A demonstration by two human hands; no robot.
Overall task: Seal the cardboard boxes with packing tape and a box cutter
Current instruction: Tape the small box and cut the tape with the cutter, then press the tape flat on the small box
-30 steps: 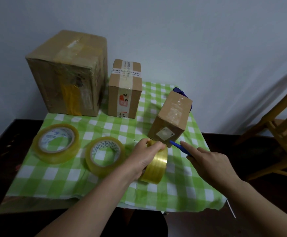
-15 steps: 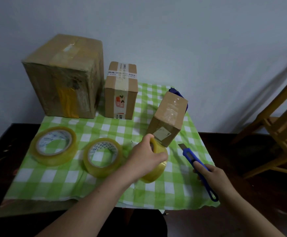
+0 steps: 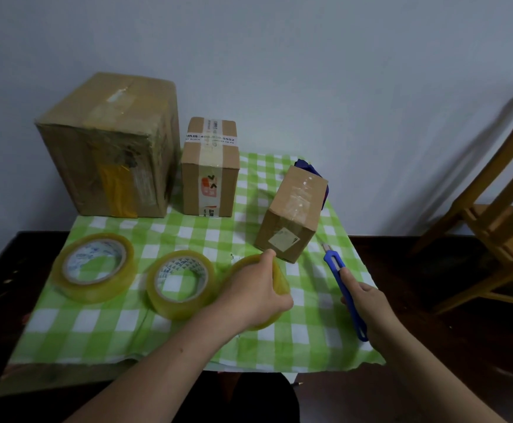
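My left hand [image 3: 253, 293] grips a yellowish tape roll [image 3: 279, 279] just in front of a small tilted cardboard box [image 3: 292, 213] on the green checked cloth [image 3: 188, 340]. My right hand [image 3: 371, 306] holds a blue box cutter [image 3: 340, 279], blade end pointing toward the small box. Two more tape rolls, a large roll [image 3: 93, 267] and a middle roll [image 3: 182, 283], lie flat to the left. A big taped box [image 3: 111, 148] and a medium box [image 3: 211, 167] stand at the back.
The cloth covers a dark table [image 3: 2, 285] against a pale wall. A wooden chair [image 3: 499, 227] stands at the right. Something dark blue [image 3: 308, 167] sticks out behind the small box.
My right hand pulled the cutter back from the small box's front, toward me and right. My left hand lowered the tape roll toward the cloth and slightly left.
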